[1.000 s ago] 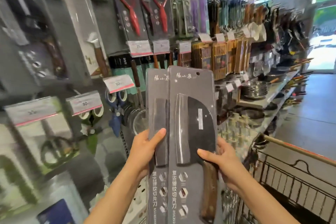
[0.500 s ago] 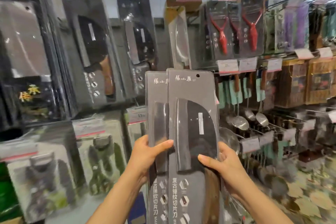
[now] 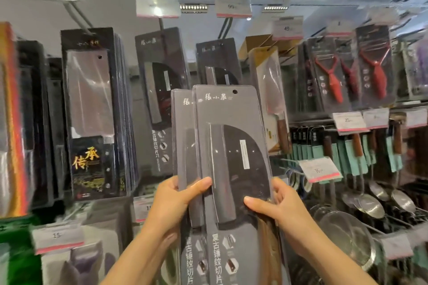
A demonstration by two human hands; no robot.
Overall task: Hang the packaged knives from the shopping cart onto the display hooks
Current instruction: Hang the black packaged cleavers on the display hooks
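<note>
Two grey blister packs, each with a dark cleaver, stand upright and overlapped in front of me. The front packaged knife (image 3: 234,146) has a hang hole at its top; the rear packaged knife (image 3: 183,136) sticks out to its left. My left hand (image 3: 178,201) grips the left edge of the pair, thumb across the front. My right hand (image 3: 280,210) grips the right edge, thumb on the blade window. Behind them the same kind of pack hangs on two display hooks (image 3: 162,25) (image 3: 224,28). The shopping cart is out of view.
A tall black cleaver box (image 3: 90,109) hangs at the left, a pale cleaver pack (image 3: 268,90) right of the hooks. Red peelers (image 3: 375,69) hang at upper right, steel strainers (image 3: 361,206) lower right. Price tags (image 3: 232,8) stick out from the hook ends.
My view has swung left and up from the aisle and cart to the upper knife hooks. Both hands have raised the two packs together, with the same grip.
</note>
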